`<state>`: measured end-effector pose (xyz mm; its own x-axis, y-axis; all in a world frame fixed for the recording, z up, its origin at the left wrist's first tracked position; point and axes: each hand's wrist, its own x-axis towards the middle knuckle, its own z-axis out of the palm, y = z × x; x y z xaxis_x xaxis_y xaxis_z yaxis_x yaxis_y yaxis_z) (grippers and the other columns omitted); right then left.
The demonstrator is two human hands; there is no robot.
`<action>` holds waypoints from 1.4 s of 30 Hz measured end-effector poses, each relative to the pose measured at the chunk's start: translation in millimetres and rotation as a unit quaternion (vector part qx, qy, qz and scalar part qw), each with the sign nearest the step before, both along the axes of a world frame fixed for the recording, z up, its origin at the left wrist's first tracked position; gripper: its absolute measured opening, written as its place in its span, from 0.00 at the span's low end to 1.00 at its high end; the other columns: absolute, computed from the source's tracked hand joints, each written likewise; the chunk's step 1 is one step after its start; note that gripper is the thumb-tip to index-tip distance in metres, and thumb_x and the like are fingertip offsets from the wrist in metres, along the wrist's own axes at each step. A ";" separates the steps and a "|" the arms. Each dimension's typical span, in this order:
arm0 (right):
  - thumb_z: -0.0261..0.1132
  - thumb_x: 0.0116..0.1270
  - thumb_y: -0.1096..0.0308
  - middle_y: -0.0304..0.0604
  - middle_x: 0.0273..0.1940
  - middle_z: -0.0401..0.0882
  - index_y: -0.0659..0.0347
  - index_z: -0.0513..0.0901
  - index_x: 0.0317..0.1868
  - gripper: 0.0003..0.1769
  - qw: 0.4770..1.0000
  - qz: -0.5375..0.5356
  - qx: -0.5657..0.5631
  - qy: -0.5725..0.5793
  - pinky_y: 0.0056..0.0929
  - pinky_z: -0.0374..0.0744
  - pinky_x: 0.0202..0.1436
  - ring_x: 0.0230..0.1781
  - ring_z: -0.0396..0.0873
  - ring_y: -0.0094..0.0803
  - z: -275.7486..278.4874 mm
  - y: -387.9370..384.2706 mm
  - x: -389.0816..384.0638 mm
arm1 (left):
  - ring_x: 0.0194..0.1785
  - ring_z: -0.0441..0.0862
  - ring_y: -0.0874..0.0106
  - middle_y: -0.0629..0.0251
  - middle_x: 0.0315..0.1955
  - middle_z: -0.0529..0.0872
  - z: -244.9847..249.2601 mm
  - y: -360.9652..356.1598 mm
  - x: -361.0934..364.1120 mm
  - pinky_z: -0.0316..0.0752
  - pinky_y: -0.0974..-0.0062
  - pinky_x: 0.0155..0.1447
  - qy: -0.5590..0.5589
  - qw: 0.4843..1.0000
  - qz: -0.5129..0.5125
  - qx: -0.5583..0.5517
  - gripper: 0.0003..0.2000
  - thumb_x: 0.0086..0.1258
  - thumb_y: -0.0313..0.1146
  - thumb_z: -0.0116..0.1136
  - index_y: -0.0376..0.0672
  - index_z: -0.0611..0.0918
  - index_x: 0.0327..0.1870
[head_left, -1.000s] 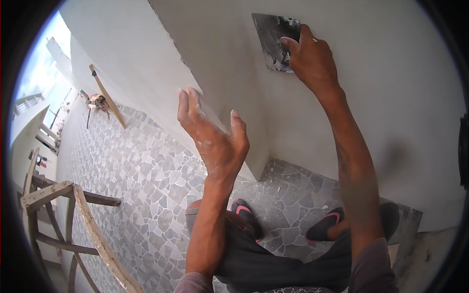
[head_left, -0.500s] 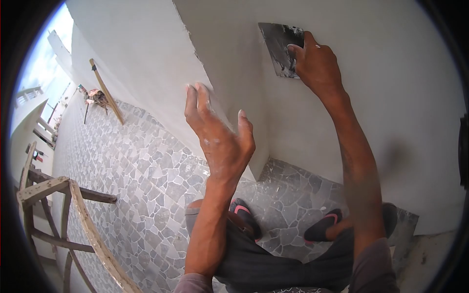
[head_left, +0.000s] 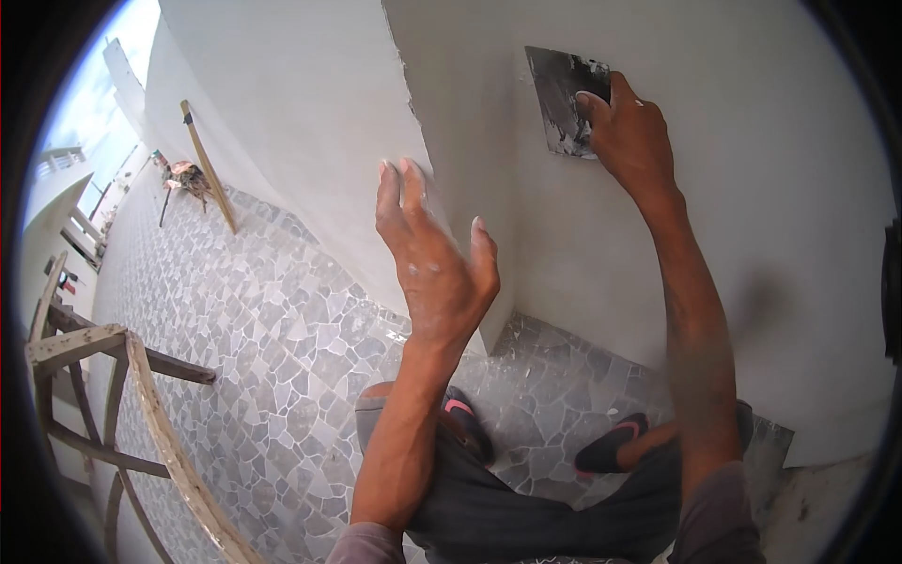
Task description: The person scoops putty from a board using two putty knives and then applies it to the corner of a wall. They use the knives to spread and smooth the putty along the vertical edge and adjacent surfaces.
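My right hand [head_left: 631, 132] is closed round a flat metal scraper [head_left: 564, 103], whose wide blade is smeared with white and dark material. The blade lies close to the pale wall [head_left: 770, 188] on the right. With fingers apart and nothing held, my left hand [head_left: 432, 258] is raised at the corner of the white wall section [head_left: 282, 103]. Its fingertips are near the rough, chipped edge of that corner, and white dust marks the fingers.
Irregular grey stone tiles [head_left: 272, 329] cover the floor. A wooden frame [head_left: 155, 404] stands at the lower left. Farther back, a wooden pole [head_left: 209, 169] leans by a cluttered pile [head_left: 186, 180]. My dark shoes [head_left: 613, 446] are below me.
The view has shifted slightly, so the wall corner sits farther right. Both hands appear a little to the right, the right one still gripping the scraper.
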<state>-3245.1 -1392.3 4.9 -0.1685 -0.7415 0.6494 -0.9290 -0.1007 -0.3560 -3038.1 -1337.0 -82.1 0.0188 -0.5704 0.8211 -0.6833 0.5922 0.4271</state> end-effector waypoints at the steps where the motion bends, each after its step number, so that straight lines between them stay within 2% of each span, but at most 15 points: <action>1: 0.62 0.72 0.62 0.55 0.21 0.80 0.69 0.76 0.42 0.15 1.000 -0.003 -0.019 0.004 0.43 0.79 0.28 0.23 0.82 0.51 -1.0 -1.3 1.2 | 0.76 0.52 0.43 0.39 0.69 0.55 -0.1 0.6 0.7 0.57 0.50 0.75 0.004 1.000 -0.003 0.006 0.41 0.60 0.24 0.62 0.34 0.53 0.74; 3: 0.62 0.71 0.62 0.55 0.21 0.80 0.69 0.76 0.41 0.15 0.998 -0.015 -0.055 0.009 0.43 0.79 0.28 0.23 0.82 0.51 -8.4 -4.4 -0.5 | 0.76 0.52 0.43 0.39 0.69 0.55 0.3 1.0 1.0 0.57 0.50 0.75 -0.001 1.000 0.000 0.002 0.41 0.60 0.24 0.62 0.34 0.53 0.74; 9: 0.61 0.72 0.64 0.55 0.21 0.80 0.69 0.75 0.43 0.13 1.000 0.018 0.005 0.017 0.44 0.78 0.28 0.24 0.82 0.53 -14.7 -4.1 0.8 | 0.76 0.52 0.42 0.39 0.69 0.55 0.0 -0.2 -0.3 0.57 0.50 0.74 -0.002 1.000 -0.002 -0.004 0.41 0.60 0.24 0.62 0.35 0.53 0.74; 10: 0.61 0.72 0.64 0.55 0.21 0.80 0.69 0.75 0.44 0.13 1.000 0.019 -0.014 -0.002 0.45 0.78 0.28 0.23 0.82 0.53 -15.2 -1.8 0.5 | 0.75 0.52 0.42 0.39 0.69 0.55 0.7 0.0 -0.1 0.58 0.50 0.74 -0.003 1.000 0.001 -0.003 0.41 0.60 0.24 0.62 0.35 0.53 0.74; 13: 0.60 0.72 0.64 0.56 0.22 0.80 0.68 0.75 0.46 0.14 0.997 0.022 -0.051 -0.044 0.45 0.78 0.29 0.23 0.82 0.53 -21.5 -0.4 1.7 | 0.76 0.49 0.40 0.36 0.69 0.51 1.5 1.6 2.4 0.58 0.52 0.73 -0.006 1.000 -0.014 0.005 0.41 0.58 0.21 0.61 0.28 0.53 0.73; 16: 0.60 0.72 0.63 0.56 0.22 0.80 0.68 0.75 0.47 0.15 0.997 0.013 -0.051 -0.060 0.45 0.79 0.29 0.24 0.82 0.54 -28.3 -5.0 -0.4 | 0.76 0.52 0.42 0.39 0.69 0.54 -1.8 -0.8 -0.7 0.57 0.50 0.75 0.000 1.000 -0.003 0.003 0.42 0.60 0.24 0.63 0.35 0.53 0.74; 27: 0.62 0.71 0.63 0.54 0.20 0.79 0.69 0.75 0.46 0.15 0.998 0.029 -0.039 -0.036 0.42 0.77 0.26 0.21 0.81 0.51 -28.0 -18.0 2.4 | 0.76 0.51 0.42 0.38 0.70 0.54 -2.2 -0.5 -9.0 0.54 0.50 0.76 -0.010 1.000 0.018 -0.005 0.42 0.59 0.25 0.63 0.33 0.52 0.74; 33: 0.62 0.71 0.64 0.51 0.18 0.77 0.69 0.75 0.46 0.15 0.988 0.056 -0.106 -0.096 0.42 0.77 0.26 0.20 0.80 0.50 -41.8 -15.3 -0.5 | 0.76 0.50 0.42 0.37 0.70 0.53 -1.2 -0.6 -1.5 0.54 0.50 0.76 -0.010 1.000 0.007 -0.001 0.43 0.58 0.25 0.64 0.33 0.52 0.74; 39: 0.62 0.70 0.64 0.52 0.19 0.78 0.70 0.74 0.50 0.17 0.990 0.056 -0.052 -0.116 0.43 0.77 0.28 0.21 0.80 0.49 -32.5 -12.1 -0.6 | 0.76 0.50 0.42 0.37 0.69 0.54 -1.0 0.5 -6.0 0.53 0.50 0.76 -0.013 1.000 0.018 -0.004 0.43 0.58 0.25 0.64 0.32 0.52 0.74; 42: 0.63 0.70 0.64 0.53 0.20 0.78 0.70 0.74 0.50 0.17 0.994 0.047 -0.052 -0.081 0.43 0.78 0.28 0.22 0.81 0.50 -32.6 -14.1 -3.7 | 0.76 0.51 0.42 0.37 0.69 0.54 -1.4 -0.9 -12.3 0.52 0.49 0.76 -0.015 0.999 0.033 -0.016 0.43 0.58 0.27 0.64 0.31 0.52 0.73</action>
